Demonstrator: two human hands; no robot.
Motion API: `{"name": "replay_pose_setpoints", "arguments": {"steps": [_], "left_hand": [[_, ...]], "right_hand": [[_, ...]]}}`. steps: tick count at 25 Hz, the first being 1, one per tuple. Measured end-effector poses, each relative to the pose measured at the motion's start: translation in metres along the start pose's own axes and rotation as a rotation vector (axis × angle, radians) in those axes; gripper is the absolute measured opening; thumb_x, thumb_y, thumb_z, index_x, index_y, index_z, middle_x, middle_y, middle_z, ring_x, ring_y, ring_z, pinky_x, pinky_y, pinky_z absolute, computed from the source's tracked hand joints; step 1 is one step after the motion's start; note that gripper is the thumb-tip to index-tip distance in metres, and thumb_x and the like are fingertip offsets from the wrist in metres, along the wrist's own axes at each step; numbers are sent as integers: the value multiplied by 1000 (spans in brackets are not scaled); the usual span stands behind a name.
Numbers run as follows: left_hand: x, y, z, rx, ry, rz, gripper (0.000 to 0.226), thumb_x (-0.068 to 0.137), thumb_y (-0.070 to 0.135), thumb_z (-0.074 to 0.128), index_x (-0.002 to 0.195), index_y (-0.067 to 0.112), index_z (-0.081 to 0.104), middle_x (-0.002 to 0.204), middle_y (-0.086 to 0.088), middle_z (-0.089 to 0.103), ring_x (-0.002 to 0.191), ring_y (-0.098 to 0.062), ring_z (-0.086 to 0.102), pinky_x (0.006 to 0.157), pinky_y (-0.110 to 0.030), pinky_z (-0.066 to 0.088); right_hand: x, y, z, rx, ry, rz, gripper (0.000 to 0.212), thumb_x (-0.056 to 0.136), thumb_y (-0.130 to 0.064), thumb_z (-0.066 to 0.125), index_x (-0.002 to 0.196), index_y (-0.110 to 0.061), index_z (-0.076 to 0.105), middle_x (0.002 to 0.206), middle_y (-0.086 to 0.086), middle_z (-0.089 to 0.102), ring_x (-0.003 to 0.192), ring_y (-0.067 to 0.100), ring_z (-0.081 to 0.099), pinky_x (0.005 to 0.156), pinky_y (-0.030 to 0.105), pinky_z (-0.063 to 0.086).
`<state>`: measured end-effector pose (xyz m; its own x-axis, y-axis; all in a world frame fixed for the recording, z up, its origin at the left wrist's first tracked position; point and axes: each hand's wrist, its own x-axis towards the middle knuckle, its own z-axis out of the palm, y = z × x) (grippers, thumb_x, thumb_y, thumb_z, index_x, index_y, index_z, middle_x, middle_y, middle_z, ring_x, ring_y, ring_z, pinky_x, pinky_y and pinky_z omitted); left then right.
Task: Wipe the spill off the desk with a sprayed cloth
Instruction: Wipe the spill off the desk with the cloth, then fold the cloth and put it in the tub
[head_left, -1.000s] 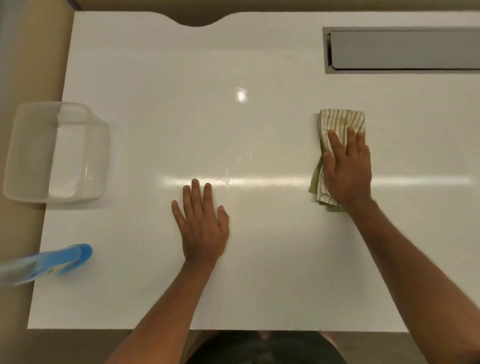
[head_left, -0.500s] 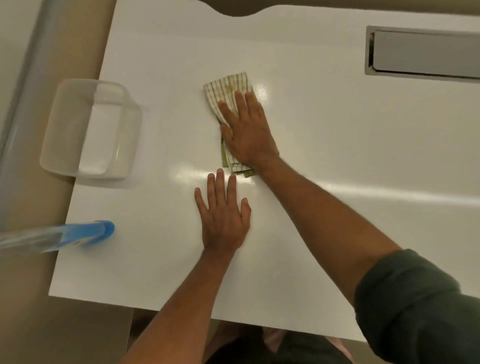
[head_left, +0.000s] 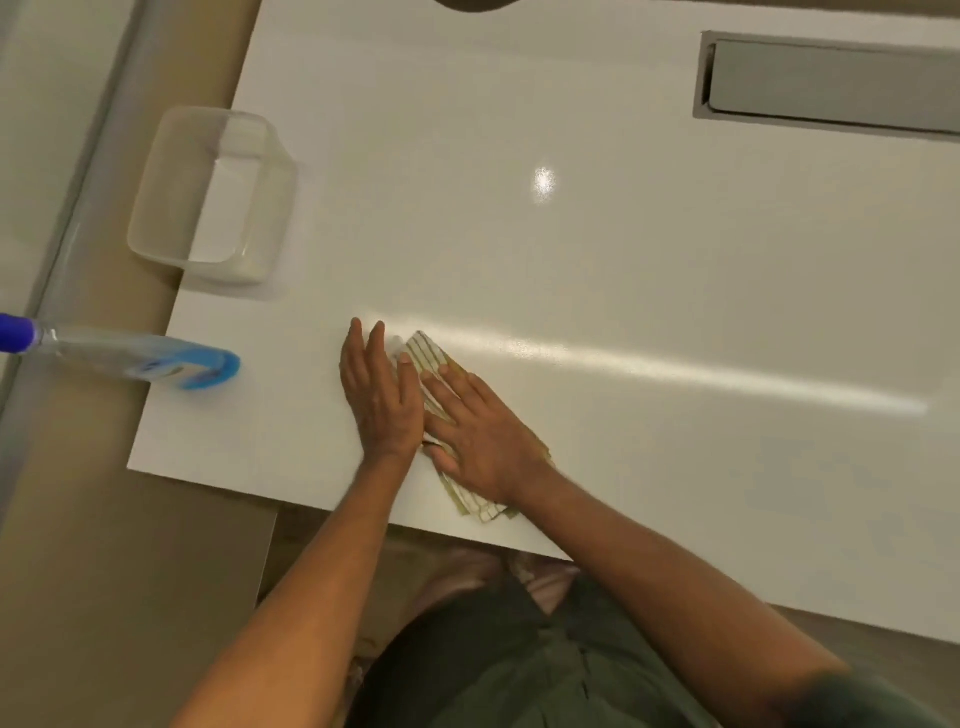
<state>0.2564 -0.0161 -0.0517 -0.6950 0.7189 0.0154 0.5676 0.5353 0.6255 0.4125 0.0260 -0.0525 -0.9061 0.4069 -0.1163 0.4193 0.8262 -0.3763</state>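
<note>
Cloth (head_left: 423, 358), striped in green on pale fabric and folded, lies on the white desk (head_left: 623, 291) in the lower middle of the frame, close to the near edge. The right hand (head_left: 480, 436) presses flat on top of it, fingers straight and slightly spread, covering most of the fabric so only a corner above the fingertips and a strip below the wrist show. The left hand (head_left: 379, 395) lies flat on the desk just beside it, fingers straight and close together, its thumb side touching the cloth's left edge. No spill can be made out on the surface (only glare streaks and one bright spot). At the left edge of the frame a spray bottle (head_left: 150, 358) with a blue base stands at the desk's corner. Above it, in the upper left, a clear plastic container (head_left: 208, 197) overhangs the desk's side. A grey recessed tray (head_left: 831, 83) sits in the upper right.
</note>
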Motion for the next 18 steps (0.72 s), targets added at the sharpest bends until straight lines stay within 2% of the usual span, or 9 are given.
{"name": "replay_pose_setpoints", "arguments": {"steps": [3,5,8,12,14,16,18], "left_hand": [[-28,10,4,234,-158,53,61,108,42,31,161,12,34,174,-13,17,161,-32,15,130,-56,14],[-50,21,12,322,-257,131,60,109,36,39,163,11,30,175,-14,12,162,-33,11,129,-60,11],[-79,35,24,405,-325,216,62,109,36,39,165,12,26,175,-12,9,163,-32,7,129,-61,8],[-97,46,26,351,-392,201,63,110,38,36,166,15,20,177,-8,0,163,-27,-3,130,-58,-1],[-106,51,24,319,-404,209,63,111,36,37,167,16,17,177,-7,-3,163,-25,-7,130,-57,-2],[-116,58,25,278,-389,204,62,111,35,38,167,16,18,177,-7,-3,163,-25,-7,130,-56,-3],[-128,71,24,212,-356,203,61,111,35,39,166,17,22,177,-6,1,163,-24,-4,131,-52,-5]], "right_hand": [[-73,37,1,-34,-19,8,63,112,-56,26,169,-37,9,180,3,3,167,25,-6,136,47,4],[-121,68,-4,-27,27,132,62,111,-56,28,169,-40,11,179,2,4,167,24,-5,135,48,9],[-184,117,-20,1,175,410,60,109,-48,36,167,-34,27,178,7,17,166,30,10,132,51,22],[-225,148,-33,142,410,724,46,105,-16,49,150,-20,55,166,12,41,157,34,33,123,58,39],[-223,144,-37,226,490,796,43,104,-5,53,145,-16,60,161,11,48,153,32,38,124,52,39],[-219,131,-44,414,594,859,41,106,-6,50,145,-15,60,157,9,54,149,27,45,123,38,37],[-211,113,-60,776,712,969,37,108,-11,48,141,-20,62,135,-3,69,127,16,63,106,23,48]]}}
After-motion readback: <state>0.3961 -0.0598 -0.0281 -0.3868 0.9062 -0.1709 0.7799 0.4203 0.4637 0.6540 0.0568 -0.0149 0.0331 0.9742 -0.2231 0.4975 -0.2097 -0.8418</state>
